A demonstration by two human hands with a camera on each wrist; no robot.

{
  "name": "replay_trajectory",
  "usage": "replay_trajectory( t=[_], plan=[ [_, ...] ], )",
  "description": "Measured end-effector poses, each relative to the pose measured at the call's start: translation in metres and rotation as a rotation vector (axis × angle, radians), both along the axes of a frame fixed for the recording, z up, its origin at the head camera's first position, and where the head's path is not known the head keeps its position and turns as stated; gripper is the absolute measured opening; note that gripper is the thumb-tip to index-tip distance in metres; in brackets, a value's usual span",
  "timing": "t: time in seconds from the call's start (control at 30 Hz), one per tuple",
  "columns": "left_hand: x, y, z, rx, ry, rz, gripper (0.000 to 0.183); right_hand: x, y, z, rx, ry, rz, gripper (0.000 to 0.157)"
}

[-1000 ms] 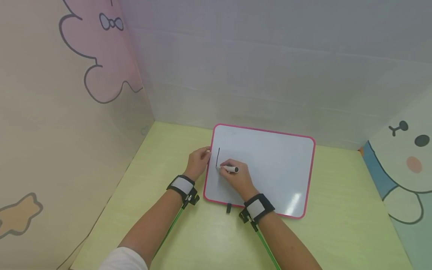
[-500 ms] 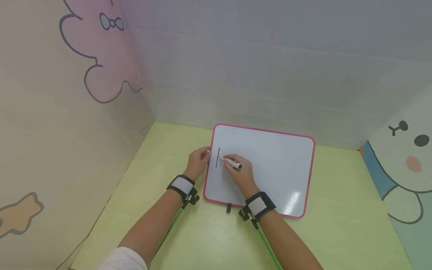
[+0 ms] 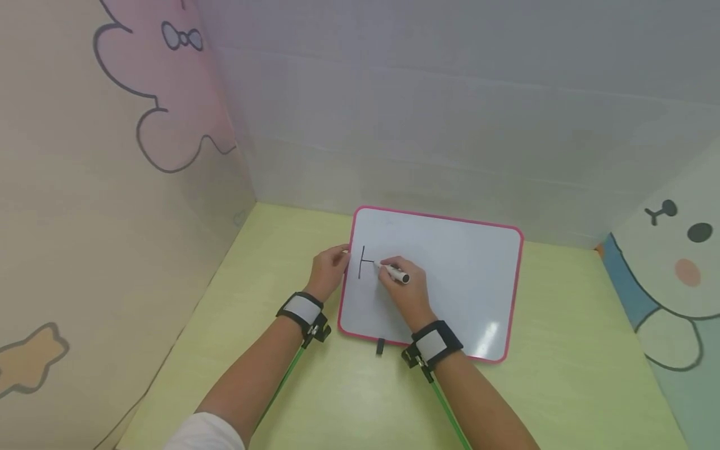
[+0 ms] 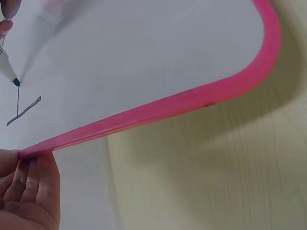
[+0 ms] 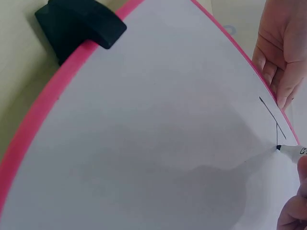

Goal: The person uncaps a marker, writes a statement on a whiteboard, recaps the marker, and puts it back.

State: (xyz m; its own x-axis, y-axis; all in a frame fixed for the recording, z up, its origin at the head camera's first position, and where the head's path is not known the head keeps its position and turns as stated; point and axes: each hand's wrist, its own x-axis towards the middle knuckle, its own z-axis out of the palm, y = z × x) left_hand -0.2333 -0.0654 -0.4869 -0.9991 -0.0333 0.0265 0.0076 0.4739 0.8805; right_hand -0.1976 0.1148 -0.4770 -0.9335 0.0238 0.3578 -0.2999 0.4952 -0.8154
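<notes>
A whiteboard [image 3: 461, 281] with a pink frame is tilted on the table, its left side nearest my left hand [image 3: 327, 274]. That hand pinches the left edge, thumb above the pink rim and fingers [image 4: 41, 179] beneath it. My right hand [image 3: 409, 290] grips a white marker [image 3: 398, 274] with a black end, its dark tip [image 4: 17, 82] touching the board. Near the left edge is a drawn black upright line [image 3: 360, 270], with a short horizontal stroke running right from it to the marker tip.
A small black piece [image 3: 380, 346] sits over the board's lower rim. Pale yellow table [image 3: 574, 350] surrounds the board. A grey wall [image 3: 427, 137] rises behind, with cartoon-painted walls on both sides. Both wrists wear black straps with cameras and green cables.
My right hand lifts from the bottom of the upright line to its middle, then moves right with the marker, leaving a short horizontal stroke. My left hand stays on the edge.
</notes>
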Motion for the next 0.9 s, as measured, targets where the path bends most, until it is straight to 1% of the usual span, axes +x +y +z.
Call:
replay_trajectory(
  t=[0.27, 0.4, 0.53, 0.77, 0.9],
  plan=[
    [-0.001, -0.001, 0.0, 0.007, 0.002, 0.002, 0.032, -0.001, 0.001, 0.001, 0.0, 0.001, 0.001, 0.014],
    [-0.001, 0.0, -0.001, 0.006, -0.007, 0.001, 0.032, 0.0, 0.002, 0.003, -0.042, 0.049, -0.011, 0.012],
    [-0.001, 0.001, 0.0, 0.007, -0.012, -0.001, 0.033, 0.0, 0.003, 0.009, -0.048, 0.09, -0.019, 0.014],
    [0.001, 0.001, 0.001, 0.005, -0.014, 0.005, 0.033, -0.003, 0.003, 0.01, -0.006, 0.027, -0.008, 0.021],
    [0.002, 0.001, 0.002, 0.004, -0.004, 0.007, 0.032, -0.004, 0.003, 0.009, 0.014, 0.022, -0.002, 0.02]
  ],
)
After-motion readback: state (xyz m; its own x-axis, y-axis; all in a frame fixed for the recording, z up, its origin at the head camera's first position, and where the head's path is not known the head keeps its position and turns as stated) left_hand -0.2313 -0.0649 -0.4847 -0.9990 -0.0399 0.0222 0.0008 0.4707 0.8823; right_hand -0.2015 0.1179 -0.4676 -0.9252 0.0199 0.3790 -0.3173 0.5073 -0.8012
